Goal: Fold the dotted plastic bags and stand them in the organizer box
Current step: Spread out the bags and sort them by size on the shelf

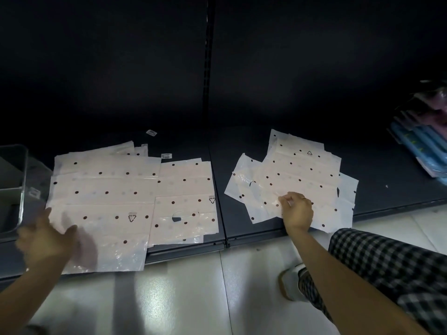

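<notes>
Checked trouser fabric [396, 267] fills the near right corner, with a light shoe [291, 281] beside it on the pale tiled floor [193, 298].

Two groups of dotted plastic bags lie flat and unfolded on a dark low shelf [387, 189] just beyond the floor. One, the right pile [302, 170], is a loose fan of overlapping white sheets with dark dots and a small triangle mark near its far edge. At its near edge the right hand [296, 211] pinches the top sheet between thumb and fingertips, the other fingers curled, with a ring on one finger.

On the other side of the shelf's centre seam sits the left pile [108, 189], larger, with several sheets overlapping; its near corner hangs over the shelf's front edge above the floor. A smaller stack [186, 201] with a dark cut-out handle hole lies against its right side. Blurred by motion, the left hand [46, 240] has its fingers spread and loose over the near left corner of that pile, gripping nothing that can be made out.

At the far left edge of the shelf stands the organizer box [12, 189], grey and translucent, only partly in view, just beside the left pile. Small white labels [151, 132] lie on the shelf behind the bags. Blue packaged goods [425, 146] lean at the far right.
</notes>
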`<state>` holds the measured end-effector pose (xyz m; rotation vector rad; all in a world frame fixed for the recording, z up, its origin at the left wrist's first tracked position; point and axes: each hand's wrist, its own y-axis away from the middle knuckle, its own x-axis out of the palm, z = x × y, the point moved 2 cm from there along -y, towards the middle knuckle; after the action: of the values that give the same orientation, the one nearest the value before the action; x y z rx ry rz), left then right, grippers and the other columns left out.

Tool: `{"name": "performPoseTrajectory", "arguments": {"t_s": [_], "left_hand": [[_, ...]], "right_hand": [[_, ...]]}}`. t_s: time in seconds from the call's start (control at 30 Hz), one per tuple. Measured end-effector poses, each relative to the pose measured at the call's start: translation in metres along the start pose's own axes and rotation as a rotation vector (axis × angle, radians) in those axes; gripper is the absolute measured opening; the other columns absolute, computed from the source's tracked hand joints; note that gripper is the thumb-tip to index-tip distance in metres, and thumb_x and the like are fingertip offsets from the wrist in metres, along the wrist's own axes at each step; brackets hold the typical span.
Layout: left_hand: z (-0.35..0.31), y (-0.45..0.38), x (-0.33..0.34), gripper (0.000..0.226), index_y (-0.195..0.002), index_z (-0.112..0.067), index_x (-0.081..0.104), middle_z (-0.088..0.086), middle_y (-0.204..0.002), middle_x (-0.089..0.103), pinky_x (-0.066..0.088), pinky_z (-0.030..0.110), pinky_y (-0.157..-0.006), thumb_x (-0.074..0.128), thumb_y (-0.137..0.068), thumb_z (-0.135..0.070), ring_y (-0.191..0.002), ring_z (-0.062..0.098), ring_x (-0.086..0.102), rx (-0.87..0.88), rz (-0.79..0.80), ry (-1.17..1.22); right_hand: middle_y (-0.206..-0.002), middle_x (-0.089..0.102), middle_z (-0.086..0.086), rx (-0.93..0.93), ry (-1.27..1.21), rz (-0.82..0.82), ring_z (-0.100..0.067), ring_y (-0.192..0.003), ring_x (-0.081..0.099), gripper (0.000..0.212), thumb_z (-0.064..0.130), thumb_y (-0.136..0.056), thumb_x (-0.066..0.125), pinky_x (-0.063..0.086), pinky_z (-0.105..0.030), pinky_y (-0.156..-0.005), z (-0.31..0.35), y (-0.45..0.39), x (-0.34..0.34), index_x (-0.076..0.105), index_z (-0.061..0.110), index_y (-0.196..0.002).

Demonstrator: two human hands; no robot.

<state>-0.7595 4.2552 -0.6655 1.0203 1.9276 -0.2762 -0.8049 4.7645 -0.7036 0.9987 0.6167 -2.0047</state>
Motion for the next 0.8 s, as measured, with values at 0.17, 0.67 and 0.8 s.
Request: {"name": "performPoseTrajectory", "arguments": {"t_s": [0.17, 0.67, 0.8], "left_hand": [[-0.033, 0.029, 0.019, 0.049, -0.13, -0.007, 0.052, 0.025, -0.131, 0.047, 0.039, 0.054, -0.094, 0.065, -0.083, -0.001, -0.119, 0.045, 0.041, 0.427, -0.134, -0.054], [-0.122, 0.123, 0.087, 0.094, -0.145, -0.032, 0.024, -0.026, -0.129, 0.045, 0.034, 0.0, -0.088, 0.078, -0.074, -0.004, -0.112, -0.016, 0.045, 0.482, 0.7, 0.496], [-0.121, 0.099, 0.061, 0.082, -0.143, -0.03, 0.034, -0.013, -0.14, 0.044, 0.036, 0.024, -0.104, 0.069, -0.078, 0.005, -0.127, 0.007, 0.041, 0.452, 0.63, 0.417]], "right_hand": [[-0.091, 0.066, -0.007, -0.183, -0.111, 0.06, -0.025, -0.093, 0.051, 0.011, 0.016, -0.09, 0.06, 0.03, -0.025, -0.065, 0.04, 0.018, 0.011, 0.068, 0.008, -0.088], [-0.075, 0.061, -0.001, 0.014, -0.83, 0.813, -0.012, -0.066, 0.065, 0.016, 0.021, -0.092, 0.059, 0.058, -0.029, -0.066, 0.184, 0.121, 0.032, 0.056, 0.016, -0.077], [-0.129, 0.048, 0.008, -0.364, -0.526, 0.728, -0.006, -0.115, 0.045, 0.043, 0.037, -0.084, 0.067, 0.038, -0.02, -0.093, 0.186, 0.1, 0.019, 0.05, 0.029, -0.123]]}}
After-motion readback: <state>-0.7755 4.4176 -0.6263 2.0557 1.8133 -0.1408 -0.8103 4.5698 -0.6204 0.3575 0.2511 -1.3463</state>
